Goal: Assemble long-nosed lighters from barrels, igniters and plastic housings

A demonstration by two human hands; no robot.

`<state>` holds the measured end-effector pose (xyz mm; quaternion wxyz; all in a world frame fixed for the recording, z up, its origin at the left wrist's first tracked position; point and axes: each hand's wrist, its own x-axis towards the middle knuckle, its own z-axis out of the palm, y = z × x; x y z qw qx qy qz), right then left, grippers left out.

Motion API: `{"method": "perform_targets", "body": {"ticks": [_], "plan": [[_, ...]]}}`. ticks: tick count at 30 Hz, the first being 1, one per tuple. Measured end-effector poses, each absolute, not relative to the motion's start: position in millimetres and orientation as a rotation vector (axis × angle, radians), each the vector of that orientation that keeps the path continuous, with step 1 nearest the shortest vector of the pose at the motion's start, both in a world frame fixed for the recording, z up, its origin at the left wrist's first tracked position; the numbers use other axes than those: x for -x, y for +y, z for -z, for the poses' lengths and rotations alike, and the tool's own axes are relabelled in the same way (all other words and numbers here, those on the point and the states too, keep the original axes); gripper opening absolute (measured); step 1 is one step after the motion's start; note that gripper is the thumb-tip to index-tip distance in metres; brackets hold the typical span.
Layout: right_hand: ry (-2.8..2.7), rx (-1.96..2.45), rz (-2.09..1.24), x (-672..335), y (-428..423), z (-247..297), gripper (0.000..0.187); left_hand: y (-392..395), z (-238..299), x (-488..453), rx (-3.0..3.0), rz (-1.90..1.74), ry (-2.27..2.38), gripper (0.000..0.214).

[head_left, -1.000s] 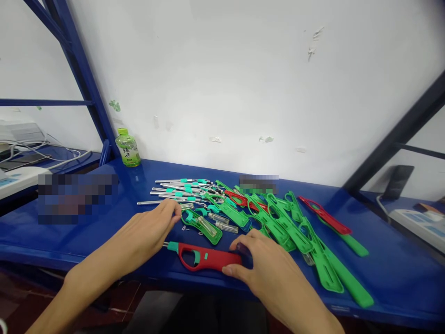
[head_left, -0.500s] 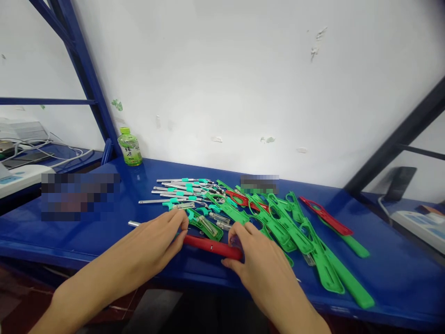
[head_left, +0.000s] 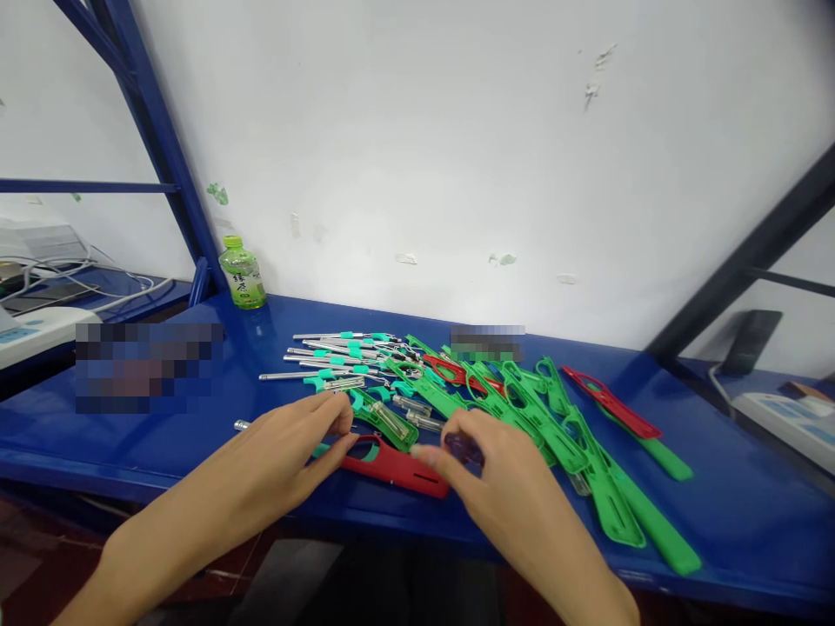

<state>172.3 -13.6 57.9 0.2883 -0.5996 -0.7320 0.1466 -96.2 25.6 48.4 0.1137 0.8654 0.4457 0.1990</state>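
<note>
My left hand pinches the front end of a red utility lighter above the blue table. Its flat side shows a slot near the butt, and a turquoise trigger sits in its finger loop. The lighter's metal tube tip pokes out beyond my left wrist. My right hand is just right of the lighter's butt, fingers curled round a dark purple, see-through thing. Most of that thing is hidden in the palm, so I cannot tell its kind. Whether the right thumb touches the lighter is unclear.
Behind my hands lie several metal lighter tubes with turquoise parts, and clear fuel tanks. Green lighter shell halves and a red shell half are heaped at right. A green drink bottle stands against the wall.
The red lighter has turned from its narrow edge to its flat side, showing the loop and turquoise trigger. My right hand has shifted slightly right, off the butt end.
</note>
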Motion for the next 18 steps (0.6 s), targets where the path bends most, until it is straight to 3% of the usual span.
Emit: {"method": "perform_targets", "body": {"ticks": [4, 8, 18], "plan": [[-1.735, 1.429, -0.325, -178.6, -18.5, -71.3, 0.052, 24.7, -59.8, 86.8, -2.388, -0.775, 1.229, 0.023], [-1.707, 1.322, -0.196, -184.9, -24.2, -79.8, 0.05, 20.1, -67.9, 77.5, -2.144, -0.989, 1.167, 0.019], [-1.582, 1.419, -0.125, -193.2, -32.3, -85.7, 0.05, 21.3, -77.2, 70.6, -1.656, -1.001, 0.965, 0.012]]}}
